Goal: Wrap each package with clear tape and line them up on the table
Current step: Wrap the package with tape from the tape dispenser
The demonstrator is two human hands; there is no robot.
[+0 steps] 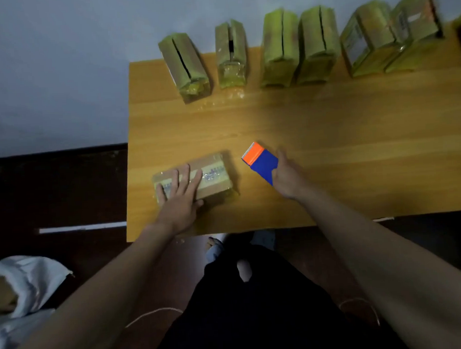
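The left hand (180, 189) presses flat, fingers spread, on the package (195, 177) lying on the desk (329, 147). Just right of it, the right hand (287, 175) grips the tape dispenser (260, 160). With only a flat palm holding it, the package could slide and the tape wrinkle.

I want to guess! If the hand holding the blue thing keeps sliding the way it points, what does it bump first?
Probably nothing near: the right hand aims its dispenser up-left over bare table, perhaps toward the leftmost package.

I can read no text from here: the label on the package (195, 179) under my left hand (178, 195) and the labels on the row of wrapped packages (297, 48) are blurred.
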